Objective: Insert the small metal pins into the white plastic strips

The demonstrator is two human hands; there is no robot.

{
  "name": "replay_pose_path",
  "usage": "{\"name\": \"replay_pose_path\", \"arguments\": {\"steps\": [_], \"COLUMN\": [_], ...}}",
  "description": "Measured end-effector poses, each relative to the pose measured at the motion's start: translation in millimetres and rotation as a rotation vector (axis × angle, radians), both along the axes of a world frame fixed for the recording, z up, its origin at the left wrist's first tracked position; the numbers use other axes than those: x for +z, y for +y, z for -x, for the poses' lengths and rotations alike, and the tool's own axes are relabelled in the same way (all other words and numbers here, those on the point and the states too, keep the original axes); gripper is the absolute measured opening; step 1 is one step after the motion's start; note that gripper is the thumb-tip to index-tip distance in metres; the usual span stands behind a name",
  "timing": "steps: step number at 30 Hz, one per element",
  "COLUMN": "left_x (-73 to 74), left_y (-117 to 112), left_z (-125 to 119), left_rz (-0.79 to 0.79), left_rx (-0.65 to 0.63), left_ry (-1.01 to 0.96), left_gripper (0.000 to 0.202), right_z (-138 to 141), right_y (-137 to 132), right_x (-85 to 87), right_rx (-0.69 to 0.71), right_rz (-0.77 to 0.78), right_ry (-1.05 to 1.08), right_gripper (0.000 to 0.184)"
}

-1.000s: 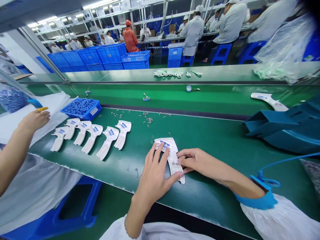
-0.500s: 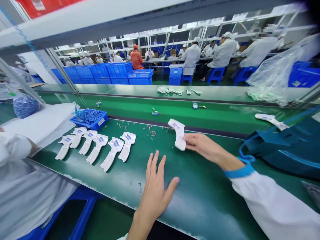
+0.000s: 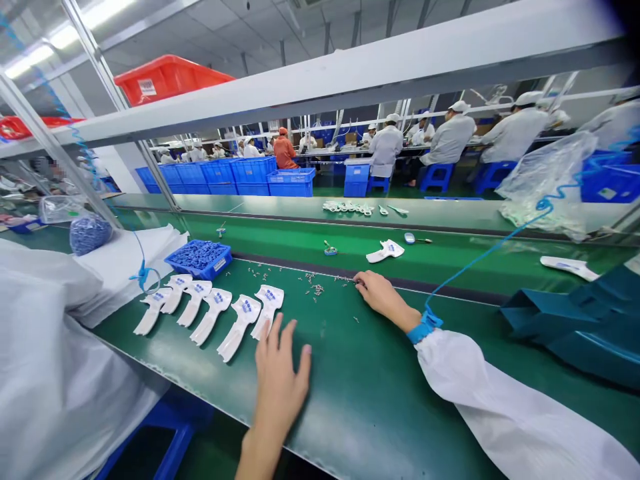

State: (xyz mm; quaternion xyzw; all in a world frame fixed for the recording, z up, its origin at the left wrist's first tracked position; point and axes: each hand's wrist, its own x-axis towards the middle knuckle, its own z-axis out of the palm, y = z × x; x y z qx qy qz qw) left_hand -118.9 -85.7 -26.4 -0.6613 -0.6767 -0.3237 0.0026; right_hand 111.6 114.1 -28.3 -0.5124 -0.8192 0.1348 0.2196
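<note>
- Fingers of the right hand pressed together, tips among tiny metal parts; any pinch is too small to tell.
- Fingers of the left hand spread on the green conveyor belt, just beside a row of white moulded pieces.
- Blue crate beyond the row.

No wording is reading clearly: the white paper label on the blue plastic tray and the blue print on the white moulded plastic pieces are staying too small.
</note>
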Motion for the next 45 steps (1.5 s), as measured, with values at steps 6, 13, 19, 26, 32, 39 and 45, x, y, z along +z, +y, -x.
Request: {"name": "replay_pose_path", "arguments": {"steps": [6,13,19,26,32,39,45], "left_x": [-9.6,-1.6,15.5,7.0,12.6,20.3,20.7], "left_y": [5.3,-32.1,-40.6,-29.3,-28.7,-25.5,-25.5], "left_z": [49.2,-19.6,-63.2,-53.0,-59.1,-65.4,-68.3], "left_rz": [0.051,0.099,0.196,0.109,0.046,-0.006,0.008], "left_rx": [0.132,-0.137,-0.32,-0.283,-0.256,-0.195,-0.198], "left_ry": [0.203,0.149,-0.01,-0.129,-0.258,-0.306,-0.255], "left_gripper": [0.034,0.036,0.036,0.03,0.017,0.008,0.01], "right_z": [-17.7,-33.6,-33.7,-26.7,-2.6,10.9,9.0], "right_y": [-15.5,-50.9,-61.3,-79.6,-118.7,-129.0,-126.7], "right_x": [1.0,7.6,24.8,47.4,72.7,74.5,75.9], "right_rx": [0.051,0.097,0.066,0.107,0.347,0.311,0.35], "right_rz": [-0.026,0.002,0.1,0.261,0.674,0.766,0.7], "right_ry": [-0.108,-0.297,-0.404,-0.269,0.282,0.389,0.287], "right_gripper": [0.03,0.029,0.024,0.02,0.012,0.014,0.014]}}
